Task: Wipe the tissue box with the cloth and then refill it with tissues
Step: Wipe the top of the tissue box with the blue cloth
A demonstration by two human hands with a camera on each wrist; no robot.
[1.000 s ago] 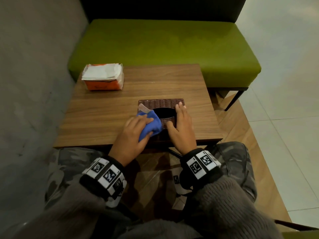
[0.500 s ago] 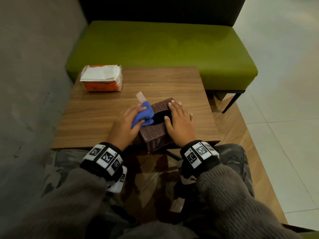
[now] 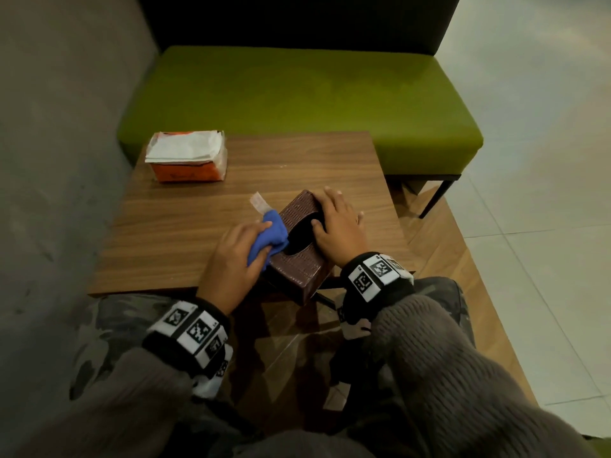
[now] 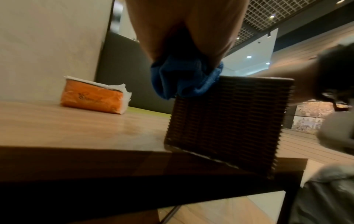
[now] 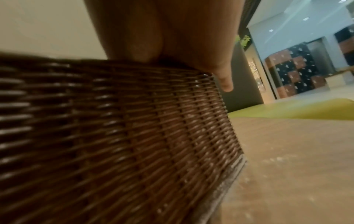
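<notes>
1. Two hands on the woven tissue box, one on each side of its oval opening.
2. Left hand: back of hand up, fingers curled round a bunched blue cloth, pressing it on the box's upper left edge beside the opening. A pale tag on the cloth sticks out past the fingers, towards the far side.
3. In the left wrist view the cloth bulges out under the hand and sits on the box's top corner.
4. Right hand: palm down across the right part of the box top, fingers spread and reaching to the far end, thumb at the rim of the opening. Fingers fairly flat; it holds the box down rather than wrapping it.
5. In the right wrist view a fingertip hangs over the far top edge of the wicker side.
6. The box lies skewed on the wooden table, its near corner overhanging the front edge, near the person's lap.
7. Orange tissue pack with white tissues on top sits at the far left corner, well apart from the box.
8. Green bench beyond the table. Black wristbands with square markers on both wrists; knit sleeves.
</notes>
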